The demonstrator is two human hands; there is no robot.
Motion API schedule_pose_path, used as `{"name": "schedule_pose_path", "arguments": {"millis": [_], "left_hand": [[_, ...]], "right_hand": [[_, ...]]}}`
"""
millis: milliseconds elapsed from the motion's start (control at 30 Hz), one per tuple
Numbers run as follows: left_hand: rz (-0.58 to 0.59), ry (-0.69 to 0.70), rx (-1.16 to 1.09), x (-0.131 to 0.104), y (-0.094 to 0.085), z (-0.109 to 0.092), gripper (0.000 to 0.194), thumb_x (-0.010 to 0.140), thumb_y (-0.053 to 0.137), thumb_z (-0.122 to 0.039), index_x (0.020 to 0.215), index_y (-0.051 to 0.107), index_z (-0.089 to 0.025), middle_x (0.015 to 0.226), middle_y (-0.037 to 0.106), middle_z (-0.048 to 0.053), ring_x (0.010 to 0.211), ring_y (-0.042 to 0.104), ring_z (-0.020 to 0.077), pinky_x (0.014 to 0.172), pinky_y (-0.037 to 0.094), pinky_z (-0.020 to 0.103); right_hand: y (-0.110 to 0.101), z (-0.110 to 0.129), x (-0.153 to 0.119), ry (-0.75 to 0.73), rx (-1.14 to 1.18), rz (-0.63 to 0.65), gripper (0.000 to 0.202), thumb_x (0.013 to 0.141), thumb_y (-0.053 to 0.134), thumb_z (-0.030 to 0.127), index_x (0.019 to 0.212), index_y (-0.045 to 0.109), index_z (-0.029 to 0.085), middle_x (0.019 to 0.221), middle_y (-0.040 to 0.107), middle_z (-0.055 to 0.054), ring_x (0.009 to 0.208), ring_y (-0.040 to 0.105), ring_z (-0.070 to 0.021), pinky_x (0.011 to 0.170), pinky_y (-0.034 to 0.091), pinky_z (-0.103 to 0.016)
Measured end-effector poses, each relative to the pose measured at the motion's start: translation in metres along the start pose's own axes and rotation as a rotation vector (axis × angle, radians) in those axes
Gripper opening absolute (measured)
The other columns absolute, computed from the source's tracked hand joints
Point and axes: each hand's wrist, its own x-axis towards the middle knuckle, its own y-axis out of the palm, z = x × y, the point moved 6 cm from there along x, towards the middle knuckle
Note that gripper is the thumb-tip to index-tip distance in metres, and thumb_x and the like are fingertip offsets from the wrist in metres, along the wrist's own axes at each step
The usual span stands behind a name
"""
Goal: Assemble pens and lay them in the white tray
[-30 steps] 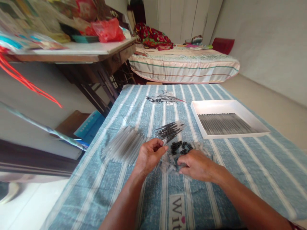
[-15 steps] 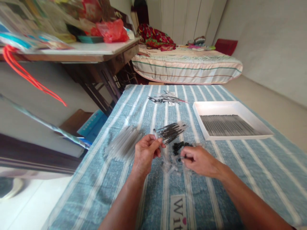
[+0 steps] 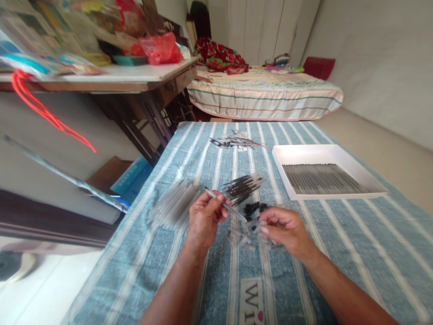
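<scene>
Between its thumb and fingers, my left hand (image 3: 207, 217) pinches a clear pen barrel (image 3: 233, 211), slanting down to the right. My right hand (image 3: 284, 229) is closed in a pinch over the small parts; what its fingertips hold is too small to name. Black caps (image 3: 251, 208) and clear caps (image 3: 244, 240) lie between and below the hands. A fanned pile of clear tubes (image 3: 176, 203) is left of my left hand. Dark refills (image 3: 243, 187) lie just beyond the hands.
At the right stands a white box (image 3: 283, 180) with a row of dark pens (image 3: 321, 178). Loose black pieces (image 3: 233, 141) lie at the striped table's far end. A cluttered desk (image 3: 125, 80) is at the left, and a bed (image 3: 267, 95) beyond.
The barrel in my left hand has tipped from near upright to a slant toward my right hand. My right hand has lifted slightly away from the black caps.
</scene>
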Motion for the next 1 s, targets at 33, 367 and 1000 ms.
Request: {"name": "schedule_pose_path", "arguments": {"millis": [33, 367, 1000], "left_hand": [[-0.003, 0.002, -0.011, 0.0, 0.0, 0.0, 0.021, 0.064, 0.072, -0.023, 0.075, 0.056, -0.015, 0.061, 0.067, 0.0, 0.038, 0.051, 0.0061, 0.036, 0.032, 0.016], [0.001, -0.009, -0.059, 0.0, 0.001, 0.004, 0.02, 0.065, 0.071, -0.02, 0.072, 0.054, -0.014, 0.063, 0.067, 0.001, 0.039, 0.051, 0.0062, 0.037, 0.034, 0.016], [0.024, -0.072, -0.039, -0.001, 0.004, 0.013, 0.017, 0.07, 0.068, -0.019, 0.074, 0.053, -0.013, 0.066, 0.071, 0.005, 0.042, 0.059, 0.0094, 0.035, 0.04, 0.015]], "right_hand": [[-0.002, 0.0, 0.0, -0.017, 0.038, -0.031, 0.01, 0.072, 0.066, 0.024, 0.076, 0.061, 0.016, 0.052, 0.057, 0.003, 0.04, 0.043, -0.0058, 0.039, 0.032, -0.017], [0.009, -0.009, 0.0, -0.022, 0.281, -0.096, 0.009, 0.073, 0.067, 0.019, 0.076, 0.058, 0.017, 0.067, 0.069, -0.001, 0.047, 0.057, -0.0094, 0.046, 0.044, -0.02], [0.018, -0.012, 0.004, -0.034, 0.069, -0.187, 0.012, 0.072, 0.066, 0.022, 0.076, 0.055, 0.017, 0.052, 0.061, 0.004, 0.043, 0.054, -0.0088, 0.044, 0.044, -0.019]]}}
